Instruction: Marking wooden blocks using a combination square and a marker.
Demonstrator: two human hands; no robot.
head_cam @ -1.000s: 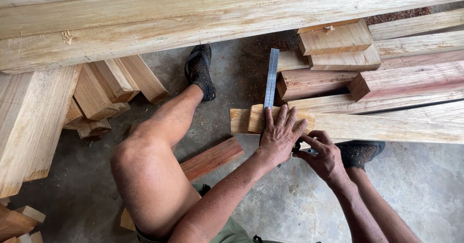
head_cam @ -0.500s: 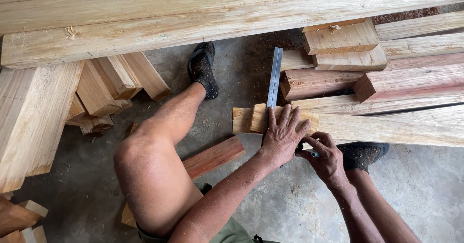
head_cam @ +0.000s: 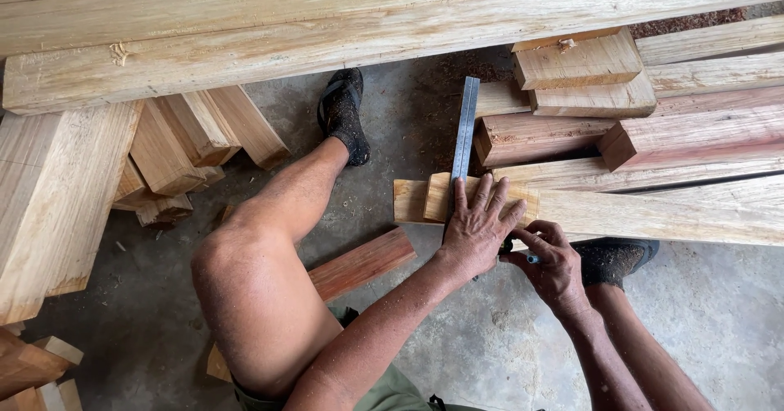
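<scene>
**Across the pale board: ruler crosswise, marker at the near edge**

On the pale board (head_cam: 621, 215), which lies low on the concrete floor (head_cam: 719, 313) with its long axis running left to right, a steel ruler (head_cam: 465, 125) is laid crosswise, its long axis pointing away from the person toward the stacked timber beyond the board. The ruler's near part is hidden under the left hand (head_cam: 478, 227), which lies flat with fingers spread, pressing ruler and board together rather than gripping either. The ruler's far end reaches well past the board's far edge, beside a reddish block (head_cam: 531, 137).

Just at the board's near edge, touching the left hand's right side, the right hand (head_cam: 555, 268) is curled shut around a small marking tool (head_cam: 531, 257); only a pale-blue bit shows between the fingers, so its kind and tip cannot be made out. The tool sits right of the ruler's line, and the right hand is the nearer one to that edge.

Left of the board, a short reddish plank (head_cam: 359, 265) lies on the floor by the bent knee
</scene>
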